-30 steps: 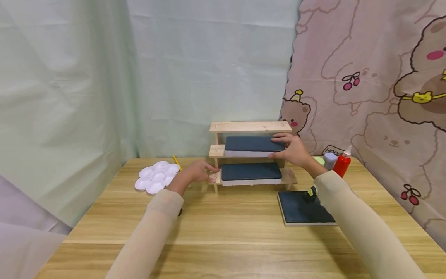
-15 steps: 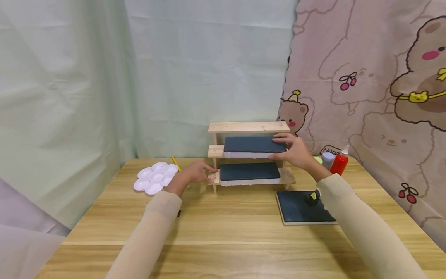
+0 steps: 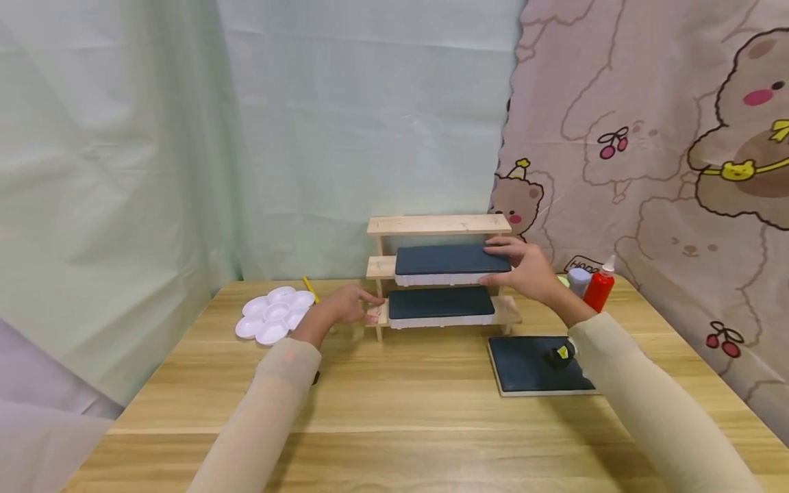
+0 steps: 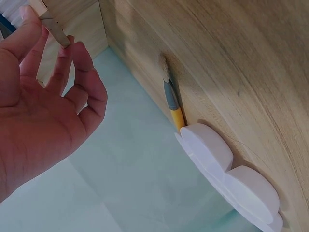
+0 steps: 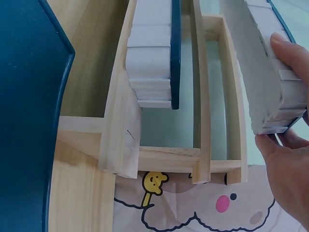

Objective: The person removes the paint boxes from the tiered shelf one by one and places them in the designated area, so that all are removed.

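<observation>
A three-tier wooden shelf (image 3: 439, 224) stands at the table's far side. With thumb and fingers, my right hand (image 3: 530, 275) grips the right end of a white case with a dark blue top (image 3: 453, 259). In the right wrist view this case (image 5: 287, 92) is off the shelf's planks. A similar case (image 3: 440, 302) rests on the lowest plank. My left hand (image 3: 343, 305) pinches the left end of that plank; the left wrist view shows thumb and fingertips on the wooden end (image 4: 57, 31).
A white flower-shaped palette (image 3: 275, 313) lies left of the shelf, with a yellow-handled paintbrush (image 4: 172, 101) beside it. Under my right forearm is a flat dark blue slab (image 3: 527, 366). A red bottle (image 3: 598, 291) and a lilac-lidded jar (image 3: 578, 281) stand behind that arm.
My right hand has moved the upper case slightly forward, toward me and off its plank. The left hand keeps its hold on the lowest plank. The head view has shifted slightly.
</observation>
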